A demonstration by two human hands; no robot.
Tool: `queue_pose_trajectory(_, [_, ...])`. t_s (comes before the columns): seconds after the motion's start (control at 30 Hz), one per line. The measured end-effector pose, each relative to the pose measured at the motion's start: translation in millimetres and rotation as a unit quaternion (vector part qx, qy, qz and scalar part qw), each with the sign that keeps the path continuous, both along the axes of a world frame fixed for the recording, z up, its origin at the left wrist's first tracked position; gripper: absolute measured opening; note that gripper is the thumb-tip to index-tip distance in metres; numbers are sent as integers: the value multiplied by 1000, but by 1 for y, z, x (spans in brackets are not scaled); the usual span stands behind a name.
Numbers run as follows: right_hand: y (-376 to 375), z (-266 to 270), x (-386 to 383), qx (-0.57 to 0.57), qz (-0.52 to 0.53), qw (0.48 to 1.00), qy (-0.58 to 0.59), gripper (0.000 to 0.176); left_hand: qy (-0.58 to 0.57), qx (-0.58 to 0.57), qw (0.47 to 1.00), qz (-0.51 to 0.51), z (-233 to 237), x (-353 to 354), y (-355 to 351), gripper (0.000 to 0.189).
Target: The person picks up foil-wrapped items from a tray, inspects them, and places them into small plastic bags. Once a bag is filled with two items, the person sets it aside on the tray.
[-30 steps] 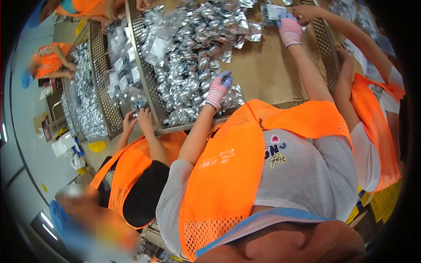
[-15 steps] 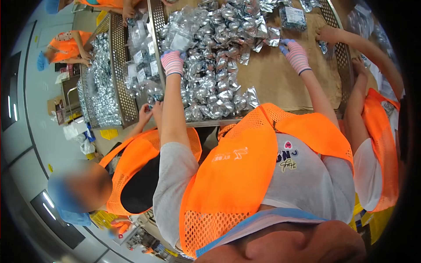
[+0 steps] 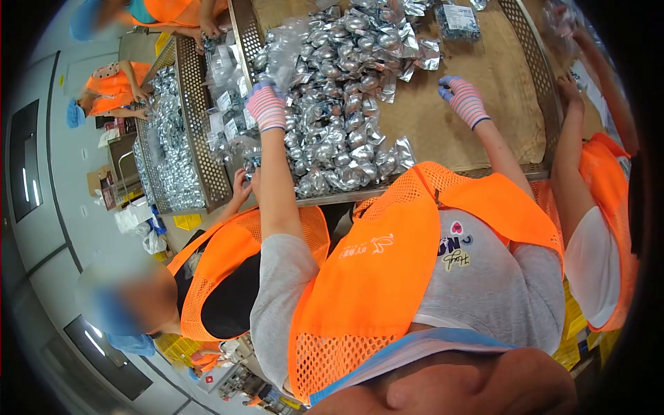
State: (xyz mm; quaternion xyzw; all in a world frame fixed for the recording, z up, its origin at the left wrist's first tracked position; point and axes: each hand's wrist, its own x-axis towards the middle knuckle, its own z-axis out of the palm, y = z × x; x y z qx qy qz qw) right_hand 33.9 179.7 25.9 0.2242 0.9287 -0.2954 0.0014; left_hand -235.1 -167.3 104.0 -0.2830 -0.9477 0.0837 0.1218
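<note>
My left hand (image 3: 266,107), in a pink-striped glove with bluish fingertips, is by the metal rail at the left edge of the table. Its bent fingers close on the lower end of a clear plastic bag (image 3: 280,62), which looks blurred. Right beside it spreads a heap of silver foil packets (image 3: 339,104) with rounded bulges. My right hand (image 3: 465,102), gloved alike, hovers over brown cardboard (image 3: 422,128) to the right of the heap. Its fingers are slightly bent and apart, with nothing in them. Beyond it lies a clear bag of dark items with a white label (image 3: 458,22).
Perforated metal rails (image 3: 529,62) border the table. Left of mine, a co-worker in an orange vest (image 3: 242,256) handles small bags. Another co-worker's arm (image 3: 573,117) reaches in at the right. A second table of silver packets (image 3: 173,152) stands further left.
My left hand has drawn back slightly toward me, and the bag's white label no longer shows. My right hand has come back from the heap's edge. The right co-worker's hand has left the table edge.
</note>
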Motion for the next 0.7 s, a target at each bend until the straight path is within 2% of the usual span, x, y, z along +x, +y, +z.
queue_pose_trajectory(0.07, [-1,-1,0,8,6,1000,-13,22,94,57,989,103,13,-3,2,20])
queue_pose_trajectory(0.1, [-1,-3,1,8,6,1000,-15,22,107,122,977,142,17,-7,1,21])
queue_pose_trajectory(0.13, [-1,-6,2,-7,2,1000,-5,22,106,121,977,142,21,-11,-1,21])
queue_pose_trajectory(0.2, [0,-7,2,-22,-2,1000,6,21,224,229,934,160,34,-16,-4,22])
queue_pose_trajectory(0.23, [0,-6,1,-33,-7,999,2,22,254,212,936,117,42,-15,-6,19])
queue_pose_trajectory(0.27, [0,-5,1,-43,-12,999,0,22,254,213,936,116,49,-12,-7,19])
queue_pose_trajectory(0.33, [0,-4,1,-37,-11,999,19,22,286,138,948,-23,73,0,-1,15])
queue_pose_trajectory(0.4, [0,-5,4,-33,-8,999,36,22,284,120,951,-23,80,-1,-3,13])
queue_pose_trajectory(0.47, [1,-6,0,-23,8,1000,16,23,234,70,970,10,86,-10,-11,13])
queue_pose_trajectory(0.5, [1,-5,-1,-23,6,1000,19,23,215,119,969,28,92,-6,-12,13])
queue_pose_trajectory(0.53, [0,-5,1,-26,2,1000,11,22,215,118,969,26,94,-5,-13,13])
queue_pose_trajectory(0.6, [-1,-5,3,-32,-2,999,0,22,136,336,930,67,96,-6,-16,9])
queue_pose_trajectory(0.63, [-2,-4,2,-44,-1,999,12,22,143,339,930,7,96,-7,-17,10])
queue_pose_trajectory(0.7, [-4,5,0,-55,0,998,24,23,135,362,922,-30,101,3,-15,10])
